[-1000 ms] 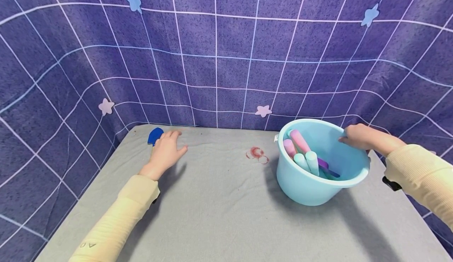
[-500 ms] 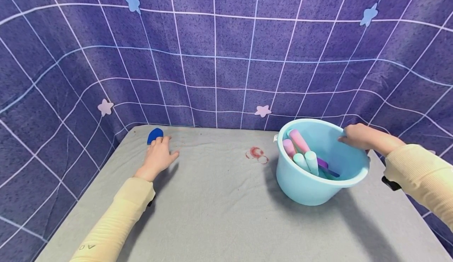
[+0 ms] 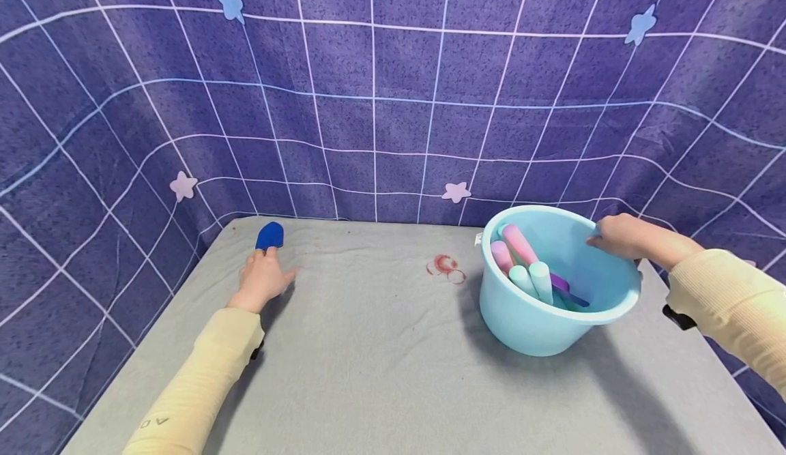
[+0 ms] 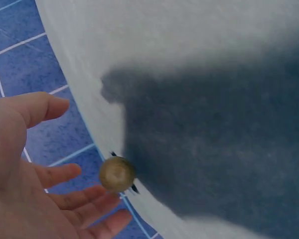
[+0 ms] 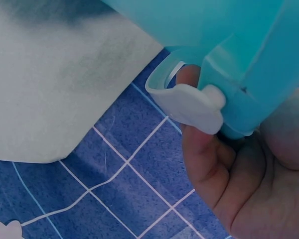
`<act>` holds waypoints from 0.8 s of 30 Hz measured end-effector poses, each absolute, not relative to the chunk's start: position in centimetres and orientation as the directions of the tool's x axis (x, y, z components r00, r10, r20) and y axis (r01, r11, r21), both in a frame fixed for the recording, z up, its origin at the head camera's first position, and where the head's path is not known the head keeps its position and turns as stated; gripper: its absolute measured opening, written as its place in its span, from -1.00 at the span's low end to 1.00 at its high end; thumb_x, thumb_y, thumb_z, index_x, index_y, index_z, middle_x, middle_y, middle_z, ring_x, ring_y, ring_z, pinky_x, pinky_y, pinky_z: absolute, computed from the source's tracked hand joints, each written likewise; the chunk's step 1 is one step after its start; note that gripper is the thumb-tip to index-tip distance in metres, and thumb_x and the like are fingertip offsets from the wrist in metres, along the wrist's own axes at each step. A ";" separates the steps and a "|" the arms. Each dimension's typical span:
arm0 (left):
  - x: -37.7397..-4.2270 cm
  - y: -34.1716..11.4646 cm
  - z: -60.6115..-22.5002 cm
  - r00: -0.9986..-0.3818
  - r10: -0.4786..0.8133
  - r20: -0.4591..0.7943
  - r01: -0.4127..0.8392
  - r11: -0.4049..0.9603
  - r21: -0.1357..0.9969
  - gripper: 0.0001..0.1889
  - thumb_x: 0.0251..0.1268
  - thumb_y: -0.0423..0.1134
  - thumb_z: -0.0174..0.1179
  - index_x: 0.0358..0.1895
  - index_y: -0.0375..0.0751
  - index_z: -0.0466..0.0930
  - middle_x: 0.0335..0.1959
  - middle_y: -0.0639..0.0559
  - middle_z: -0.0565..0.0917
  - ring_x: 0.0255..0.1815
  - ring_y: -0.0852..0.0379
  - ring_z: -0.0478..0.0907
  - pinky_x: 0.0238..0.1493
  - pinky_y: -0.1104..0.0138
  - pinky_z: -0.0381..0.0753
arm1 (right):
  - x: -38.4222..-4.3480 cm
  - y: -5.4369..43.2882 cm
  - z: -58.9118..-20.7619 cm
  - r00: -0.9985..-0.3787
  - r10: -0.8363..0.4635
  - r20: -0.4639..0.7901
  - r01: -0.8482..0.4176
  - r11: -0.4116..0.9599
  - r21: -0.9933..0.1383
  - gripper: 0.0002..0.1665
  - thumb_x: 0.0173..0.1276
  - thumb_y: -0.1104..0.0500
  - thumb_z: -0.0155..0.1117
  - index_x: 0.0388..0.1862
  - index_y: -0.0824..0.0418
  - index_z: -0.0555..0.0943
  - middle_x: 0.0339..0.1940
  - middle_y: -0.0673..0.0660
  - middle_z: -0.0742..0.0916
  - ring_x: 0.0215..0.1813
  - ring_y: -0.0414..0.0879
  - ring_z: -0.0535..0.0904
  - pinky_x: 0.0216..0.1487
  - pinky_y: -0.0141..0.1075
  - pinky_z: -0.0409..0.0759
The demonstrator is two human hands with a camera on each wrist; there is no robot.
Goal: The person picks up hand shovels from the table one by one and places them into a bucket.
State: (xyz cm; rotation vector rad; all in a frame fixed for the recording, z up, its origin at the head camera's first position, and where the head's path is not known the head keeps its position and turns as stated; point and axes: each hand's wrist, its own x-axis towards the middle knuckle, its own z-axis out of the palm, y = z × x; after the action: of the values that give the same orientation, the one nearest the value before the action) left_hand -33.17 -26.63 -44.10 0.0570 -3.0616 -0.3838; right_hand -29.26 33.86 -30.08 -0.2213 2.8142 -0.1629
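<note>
My left hand (image 3: 263,279) is over the far left of the table, fingers reaching to a small tool with a blue spade-shaped head (image 3: 269,235). In the left wrist view, the fingers (image 4: 89,209) are relaxed and spread beside the tool's round brownish handle end (image 4: 116,174). On the right, my right hand (image 3: 620,237) grips the rim of a light blue bucket (image 3: 534,335), which leans toward me. The right wrist view shows fingers curled round the rim beside the white handle joint (image 5: 194,107). Pink cylinders (image 3: 518,243), mint cylinders (image 3: 542,282) and a purple piece (image 3: 560,283) lie inside.
A grey cloth covers the table (image 3: 368,346). Reddish ring stains (image 3: 446,268) mark it left of the bucket. A purple curtain (image 3: 344,100) with a grid and stars hangs behind and at both sides.
My left hand has moved left and slightly toward me, from beside the blue-headed tool to over its handle. The right hand and bucket have stayed in place.
</note>
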 end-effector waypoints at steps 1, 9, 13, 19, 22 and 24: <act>-33.2 -26.8 -44.2 -0.998 -0.054 0.029 -0.045 0.968 0.245 -0.20 0.24 0.02 0.13 0.31 -0.59 0.09 0.18 -0.66 0.20 0.17 -0.56 0.18 0.07 -0.26 0.27 | -29.3 33.9 -30.1 -0.939 -0.168 -0.301 -0.132 0.982 -0.137 -0.61 0.44 0.13 -0.01 -0.23 0.53 0.46 -0.51 0.21 0.59 -0.53 -0.07 0.59 -0.55 -0.20 0.61; -33.8 -27.6 -44.6 -0.987 -0.113 -0.115 -0.139 0.958 0.252 -0.19 0.28 0.00 0.03 0.33 -0.64 0.00 0.21 -0.66 0.17 0.21 -0.55 0.14 0.11 -0.24 0.27 | -29.3 33.8 -30.1 -0.941 -0.163 -0.296 -0.128 0.983 -0.134 -0.60 0.44 0.13 -0.01 -0.22 0.55 0.46 -0.51 0.21 0.59 -0.54 -0.07 0.59 -0.55 -0.20 0.61; -34.0 -27.7 -44.5 -0.978 -0.127 -0.167 -0.164 0.958 0.233 -0.21 0.29 -0.03 -0.01 0.34 -0.63 -0.01 0.24 -0.65 0.15 0.24 -0.54 0.12 0.12 -0.24 0.28 | -29.3 33.8 -30.1 -0.944 -0.157 -0.289 -0.123 0.983 -0.135 -0.58 0.44 0.13 0.00 -0.19 0.57 0.45 -0.50 0.23 0.59 -0.54 -0.06 0.59 -0.56 -0.20 0.60; -34.4 -27.7 -44.4 -0.974 -0.152 -0.168 -0.189 0.954 0.235 -0.29 0.27 -0.09 0.01 0.29 -0.63 0.11 0.18 -0.62 0.25 0.17 -0.51 0.21 0.05 -0.22 0.33 | -29.3 33.8 -30.0 -0.942 -0.164 -0.292 -0.126 0.981 -0.144 -0.58 0.43 0.14 0.00 -0.19 0.58 0.44 -0.50 0.23 0.59 -0.53 -0.06 0.59 -0.56 -0.21 0.61; -34.6 -27.7 -44.3 -0.969 -0.174 -0.175 -0.212 0.950 0.230 -0.32 0.26 -0.13 0.00 0.27 -0.64 0.13 0.14 -0.62 0.28 0.14 -0.50 0.25 0.03 -0.20 0.35 | -29.2 33.8 -30.0 -0.942 -0.168 -0.291 -0.130 0.981 -0.145 -0.59 0.43 0.14 0.00 -0.21 0.56 0.44 -0.51 0.22 0.59 -0.54 -0.06 0.59 -0.56 -0.21 0.60; -34.8 -27.7 -44.3 -0.966 -0.188 -0.178 -0.227 0.947 0.228 -0.34 0.26 -0.15 -0.02 0.27 -0.65 0.14 0.12 -0.61 0.29 0.13 -0.48 0.25 0.03 -0.20 0.34 | -29.2 33.8 -30.0 -0.943 -0.166 -0.290 -0.128 0.981 -0.144 -0.59 0.43 0.14 0.00 -0.20 0.57 0.43 -0.51 0.23 0.58 -0.54 -0.06 0.59 -0.56 -0.21 0.60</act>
State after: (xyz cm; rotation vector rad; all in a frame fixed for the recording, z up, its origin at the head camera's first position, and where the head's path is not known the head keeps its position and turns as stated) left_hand -34.75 -27.67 -44.28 0.3488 -3.2518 -0.4105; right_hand -29.17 33.84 -30.03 -0.2146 2.8226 -0.1767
